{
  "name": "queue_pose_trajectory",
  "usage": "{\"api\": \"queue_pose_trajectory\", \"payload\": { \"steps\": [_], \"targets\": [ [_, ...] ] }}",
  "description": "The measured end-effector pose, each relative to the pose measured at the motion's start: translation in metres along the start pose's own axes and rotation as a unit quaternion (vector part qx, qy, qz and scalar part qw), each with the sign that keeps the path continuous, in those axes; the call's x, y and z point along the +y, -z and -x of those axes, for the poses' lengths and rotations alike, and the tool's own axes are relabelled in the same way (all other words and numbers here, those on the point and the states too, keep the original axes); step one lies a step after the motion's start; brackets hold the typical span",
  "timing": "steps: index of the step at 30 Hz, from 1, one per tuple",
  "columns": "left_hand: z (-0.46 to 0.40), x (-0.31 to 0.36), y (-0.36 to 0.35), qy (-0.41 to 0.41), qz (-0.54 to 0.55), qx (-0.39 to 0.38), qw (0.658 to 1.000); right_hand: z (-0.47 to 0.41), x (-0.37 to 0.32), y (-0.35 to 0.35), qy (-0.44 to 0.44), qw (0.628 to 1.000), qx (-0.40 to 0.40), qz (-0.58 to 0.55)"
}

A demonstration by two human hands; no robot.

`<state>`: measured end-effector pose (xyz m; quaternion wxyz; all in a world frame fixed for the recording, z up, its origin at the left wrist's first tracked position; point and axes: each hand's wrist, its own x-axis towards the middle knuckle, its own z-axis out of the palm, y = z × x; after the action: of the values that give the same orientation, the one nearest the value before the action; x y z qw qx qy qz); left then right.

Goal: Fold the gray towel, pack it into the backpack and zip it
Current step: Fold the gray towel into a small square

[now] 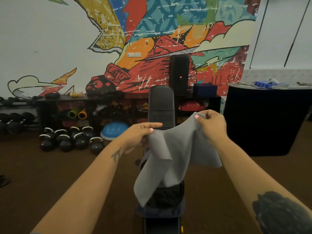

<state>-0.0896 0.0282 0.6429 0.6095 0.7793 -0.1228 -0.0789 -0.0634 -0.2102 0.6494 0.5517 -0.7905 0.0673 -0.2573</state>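
From the head camera, the gray towel (175, 154) hangs in the air between both hands, above the bench (162, 107) that runs straight ahead. The left hand (138, 135) has its fingers (152, 130) clamped on the towel's upper left edge, forefinger pointing out past it. The right hand (212, 124) pinches the upper right corner, held higher. The top edge sags between the grips; the lower corner droops onto the dark backpack (167, 198) lying on the bench's near end. Bare brown floor (50, 174) lies open on both sides of the bench, with kettlebells (70, 141) clustered well off to the left and a black counter (266, 122) to the right. The towel looks soft, matte and thin, folding in loose pleats; the bench pad is smooth black.
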Motion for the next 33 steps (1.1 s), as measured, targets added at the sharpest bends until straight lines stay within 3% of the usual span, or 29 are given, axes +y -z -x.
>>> {"api": "queue_pose_trajectory", "payload": {
  "steps": [8,12,18,21,28,33],
  "targets": [
    [0.013,-0.003,-0.034,-0.089,0.017,-0.033,0.995,0.063,-0.011,-0.012,0.017,0.983,-0.103,-0.152],
    [0.016,-0.017,-0.047,-0.132,0.017,0.021,0.991,0.078,-0.004,-0.013,0.003,0.976,-0.122,-0.179],
    [0.019,-0.027,-0.062,-0.152,-0.029,0.161,0.975,0.092,0.006,-0.015,-0.042,0.97,-0.153,-0.184],
    [0.019,-0.027,-0.065,-0.138,-0.077,0.189,0.969,0.096,0.006,-0.017,-0.049,0.966,-0.163,-0.195],
    [0.02,-0.026,-0.07,-0.2,-0.196,0.257,0.925,0.101,0.005,-0.021,-0.071,0.969,-0.151,-0.183],
    [0.028,-0.025,-0.076,-0.193,-0.161,0.253,0.934,0.106,0.005,-0.021,-0.089,0.962,-0.161,-0.203]
  ]
}}
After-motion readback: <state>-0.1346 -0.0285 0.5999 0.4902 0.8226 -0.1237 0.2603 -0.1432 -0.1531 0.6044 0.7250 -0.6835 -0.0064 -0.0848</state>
